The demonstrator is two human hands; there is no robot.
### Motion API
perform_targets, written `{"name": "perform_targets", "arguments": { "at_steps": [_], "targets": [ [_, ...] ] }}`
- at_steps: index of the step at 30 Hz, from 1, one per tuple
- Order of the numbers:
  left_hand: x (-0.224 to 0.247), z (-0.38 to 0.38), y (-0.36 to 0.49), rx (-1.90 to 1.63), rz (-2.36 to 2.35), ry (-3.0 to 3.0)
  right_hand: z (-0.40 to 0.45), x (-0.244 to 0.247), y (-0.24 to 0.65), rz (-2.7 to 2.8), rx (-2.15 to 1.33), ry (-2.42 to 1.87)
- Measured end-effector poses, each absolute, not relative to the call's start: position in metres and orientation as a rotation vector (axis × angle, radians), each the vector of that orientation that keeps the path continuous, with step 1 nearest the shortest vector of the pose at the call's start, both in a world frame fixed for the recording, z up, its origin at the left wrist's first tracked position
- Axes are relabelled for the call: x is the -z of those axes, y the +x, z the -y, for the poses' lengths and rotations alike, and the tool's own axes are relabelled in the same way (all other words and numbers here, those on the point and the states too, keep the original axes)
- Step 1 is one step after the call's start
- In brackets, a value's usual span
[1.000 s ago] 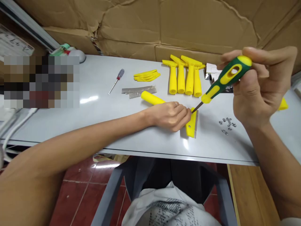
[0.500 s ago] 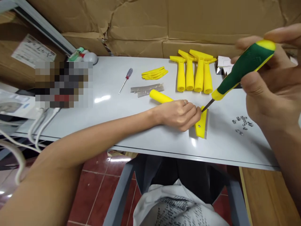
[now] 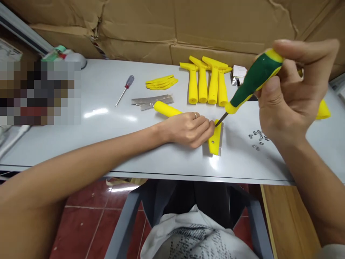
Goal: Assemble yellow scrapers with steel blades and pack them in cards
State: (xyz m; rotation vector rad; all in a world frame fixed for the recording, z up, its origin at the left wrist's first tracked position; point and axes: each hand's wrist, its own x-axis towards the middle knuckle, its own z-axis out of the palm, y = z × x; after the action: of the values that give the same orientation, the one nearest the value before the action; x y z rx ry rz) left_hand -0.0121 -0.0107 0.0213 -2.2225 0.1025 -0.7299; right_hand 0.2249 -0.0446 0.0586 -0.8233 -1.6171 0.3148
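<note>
My left hand (image 3: pixel 191 130) is closed around a yellow scraper (image 3: pixel 215 140), pressing it to the white table. A thin metal blade (image 3: pixel 221 139) shows along the scraper head's right edge, and one screw is visible in the head. With thumb and fingers, my right hand (image 3: pixel 291 90) grips the handle of a green and yellow screwdriver (image 3: pixel 256 81). Its tilted shaft comes down to the upper part of the scraper head, beside my left fingertips. The exact contact at the tip is hard to see.
Several small screws (image 3: pixel 259 138) lie scattered right of the scraper. Behind stand several yellow scraper handles (image 3: pixel 214 82), with yellow strips (image 3: pixel 161 82), loose metal blades (image 3: pixel 153 101) and a small screwdriver (image 3: pixel 125 90) to their left. A cardboard sheet (image 3: pixel 134 28) backs the table (image 3: pixel 107 144).
The whole view has shifted to the right, so things sit further left. My right hand has turned slightly on the screwdriver handle, its fingers more bent. The left hand keeps its hold.
</note>
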Motion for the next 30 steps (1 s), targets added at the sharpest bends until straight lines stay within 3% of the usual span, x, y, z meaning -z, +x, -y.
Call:
{"name": "perform_targets", "arguments": {
  "at_steps": [9, 13, 19, 25, 30],
  "targets": [
    [-0.014, 0.009, -0.011, 0.732, -0.077, -2.228, 0.024, -0.06, 0.237, 1.656, -0.239, -0.5],
    [-0.013, 0.009, -0.011, 0.751, -0.069, -2.222, 0.031, -0.06, 0.237, 1.752, -0.136, -0.593],
    [-0.013, 0.01, -0.012, 0.682, -0.045, -2.225, 0.041, -0.064, 0.225, 1.647, -0.389, -0.589],
    [-0.015, 0.01, -0.013, 0.736, -0.051, -2.233, 0.034, -0.058, 0.231, 1.465, -0.176, -0.724],
    [-0.018, 0.009, -0.014, 0.669, -0.06, -2.233, 0.046, -0.06, 0.224, 1.428, -0.339, -0.874]
  ]
}}
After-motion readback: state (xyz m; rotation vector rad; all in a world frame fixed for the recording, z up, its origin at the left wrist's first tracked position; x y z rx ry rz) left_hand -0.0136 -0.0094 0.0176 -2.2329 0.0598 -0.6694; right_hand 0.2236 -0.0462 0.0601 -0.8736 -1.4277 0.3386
